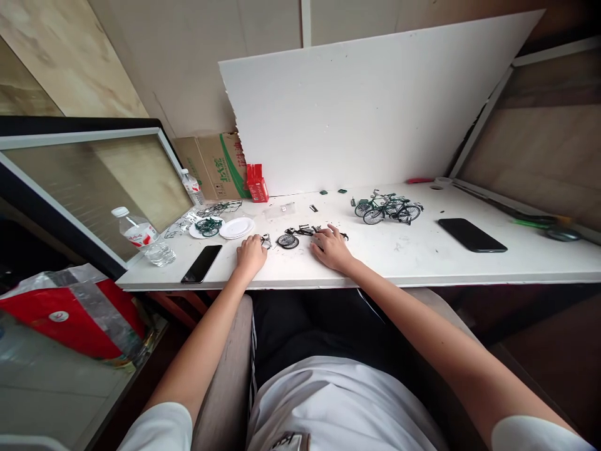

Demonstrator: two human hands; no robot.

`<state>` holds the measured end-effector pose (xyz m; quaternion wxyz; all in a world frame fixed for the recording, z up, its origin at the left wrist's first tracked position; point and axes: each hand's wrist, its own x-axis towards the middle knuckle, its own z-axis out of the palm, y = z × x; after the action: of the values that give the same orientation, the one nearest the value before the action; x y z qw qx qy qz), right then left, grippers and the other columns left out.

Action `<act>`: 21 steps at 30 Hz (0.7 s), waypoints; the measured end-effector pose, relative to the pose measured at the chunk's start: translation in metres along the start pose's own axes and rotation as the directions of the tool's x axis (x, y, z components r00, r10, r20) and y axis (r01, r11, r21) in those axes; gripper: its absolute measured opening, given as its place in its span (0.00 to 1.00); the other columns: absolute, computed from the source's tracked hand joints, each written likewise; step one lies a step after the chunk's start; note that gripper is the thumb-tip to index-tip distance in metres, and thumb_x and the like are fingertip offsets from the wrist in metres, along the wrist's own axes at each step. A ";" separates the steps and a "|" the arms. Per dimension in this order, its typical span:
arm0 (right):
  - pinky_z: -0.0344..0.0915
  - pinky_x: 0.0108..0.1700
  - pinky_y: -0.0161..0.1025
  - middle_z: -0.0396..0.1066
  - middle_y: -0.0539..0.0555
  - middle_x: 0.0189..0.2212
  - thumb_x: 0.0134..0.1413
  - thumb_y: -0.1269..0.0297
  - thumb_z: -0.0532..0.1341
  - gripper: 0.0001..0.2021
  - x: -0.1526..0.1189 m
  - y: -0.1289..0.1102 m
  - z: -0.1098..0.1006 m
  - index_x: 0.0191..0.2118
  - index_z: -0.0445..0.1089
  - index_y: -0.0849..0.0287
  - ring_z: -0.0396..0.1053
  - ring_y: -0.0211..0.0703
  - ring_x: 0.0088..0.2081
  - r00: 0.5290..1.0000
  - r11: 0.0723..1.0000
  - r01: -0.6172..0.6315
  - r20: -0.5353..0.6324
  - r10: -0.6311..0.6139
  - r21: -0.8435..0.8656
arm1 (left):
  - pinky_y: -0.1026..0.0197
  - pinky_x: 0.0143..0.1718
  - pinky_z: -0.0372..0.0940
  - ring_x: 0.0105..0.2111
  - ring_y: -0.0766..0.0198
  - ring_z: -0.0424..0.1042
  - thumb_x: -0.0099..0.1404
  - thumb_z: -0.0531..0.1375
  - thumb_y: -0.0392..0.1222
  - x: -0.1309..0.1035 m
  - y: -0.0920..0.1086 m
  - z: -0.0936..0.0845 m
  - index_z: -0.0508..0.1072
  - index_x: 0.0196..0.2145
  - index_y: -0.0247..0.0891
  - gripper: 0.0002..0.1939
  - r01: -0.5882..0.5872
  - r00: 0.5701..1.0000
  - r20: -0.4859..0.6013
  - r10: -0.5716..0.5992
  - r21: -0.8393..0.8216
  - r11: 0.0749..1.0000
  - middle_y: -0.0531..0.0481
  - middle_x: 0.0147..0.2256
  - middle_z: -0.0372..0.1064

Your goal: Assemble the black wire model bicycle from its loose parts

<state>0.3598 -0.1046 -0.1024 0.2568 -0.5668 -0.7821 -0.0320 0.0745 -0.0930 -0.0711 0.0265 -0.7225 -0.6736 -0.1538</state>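
Crosswise, a dark bicycle frame [305,230] runs left to right, its right end by the right hand [331,248], the nearer one; a loose wheel [288,241] lies right of the left hand [252,255]. Right fingers spread loosely, left ones curl; I cannot tell either's grip. Behind the white bench [394,257] leans a tall board [347,119].

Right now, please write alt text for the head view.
A person's bare left hand and right hand rest among small black toy-bicycle parts on a white tabletop; dark-green toy bicycles stand to the right, and white round plates lie to the left.
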 end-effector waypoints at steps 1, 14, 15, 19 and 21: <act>0.57 0.71 0.64 0.69 0.68 0.65 0.73 0.54 0.55 0.23 0.000 -0.001 0.000 0.61 0.74 0.64 0.50 0.72 0.74 1.000 1.000 -0.013 -0.022 0.014 0.013 | 0.43 0.57 0.68 0.59 0.40 0.72 0.73 0.53 0.35 -0.001 0.001 0.000 0.72 0.60 0.33 0.20 -0.003 1.000 -0.007 0.004 0.017 1.000 0.31 0.58 0.73; 0.69 0.58 0.53 0.77 0.61 0.51 0.70 0.66 0.56 0.11 -0.002 -0.004 -0.015 0.51 0.74 0.56 0.71 0.58 0.55 0.985 0.955 -0.005 -0.163 0.056 0.298 | 0.47 0.58 0.68 0.55 0.44 0.76 0.76 0.55 0.41 0.003 -0.012 -0.005 0.76 0.58 0.38 0.18 -0.072 0.993 -0.110 0.049 -0.216 0.974 0.34 0.59 0.71; 0.69 0.57 0.53 0.78 0.60 0.49 0.70 0.66 0.56 0.10 -0.003 -0.004 -0.016 0.49 0.74 0.55 0.71 0.58 0.54 0.983 0.948 0.002 -0.173 0.056 0.319 | 0.48 0.58 0.69 0.53 0.46 0.77 0.75 0.57 0.42 0.004 -0.012 -0.006 0.77 0.56 0.39 0.16 -0.091 0.989 -0.140 0.052 -0.290 0.953 0.35 0.57 0.73; 0.70 0.57 0.53 0.79 0.60 0.47 0.71 0.62 0.56 0.09 -0.004 -0.005 -0.019 0.45 0.74 0.54 0.72 0.57 0.53 0.973 0.920 0.035 -0.224 0.058 0.391 | 0.51 0.48 0.73 0.40 0.53 0.80 0.65 0.68 0.51 0.005 -0.004 -0.013 0.81 0.46 0.36 0.18 -0.079 0.991 -0.134 -0.023 -0.708 0.701 0.39 0.46 0.79; 0.71 0.55 0.52 0.80 0.59 0.47 0.71 0.58 0.58 0.09 -0.004 -0.006 -0.020 0.45 0.74 0.54 0.74 0.56 0.52 0.966 0.892 0.033 -0.244 0.088 0.450 | 0.54 0.42 0.74 0.35 0.56 0.80 0.59 0.73 0.58 0.003 0.003 -0.017 0.80 0.42 0.34 0.24 -0.033 0.997 -0.065 -0.045 -0.861 0.507 0.41 0.43 0.79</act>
<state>0.3630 -0.1172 -0.0856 0.4811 -0.4939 -0.7198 0.0802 0.0743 -0.0949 -0.0532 -0.3096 -0.6313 -0.5093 -0.4962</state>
